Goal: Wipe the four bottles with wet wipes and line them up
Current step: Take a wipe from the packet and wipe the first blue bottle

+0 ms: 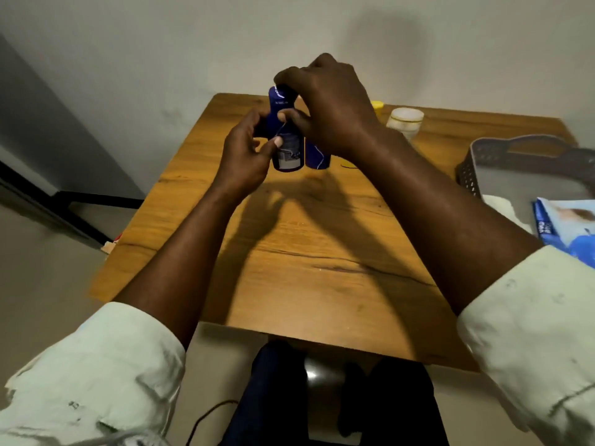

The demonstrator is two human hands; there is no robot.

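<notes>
While both hands, left hand (248, 149) and right hand (325, 101), grip the dark blue bottle (286, 149) above the worktop (322, 252), no wipe visible; setting it down carelessly could topple the second blue bottle (317, 156) just beside.

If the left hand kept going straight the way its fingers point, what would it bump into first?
Nothing new: the left hand already has its fingers on the dark blue bottle. Just past that, probably the second blue bottle, though depth is unclear.
</notes>
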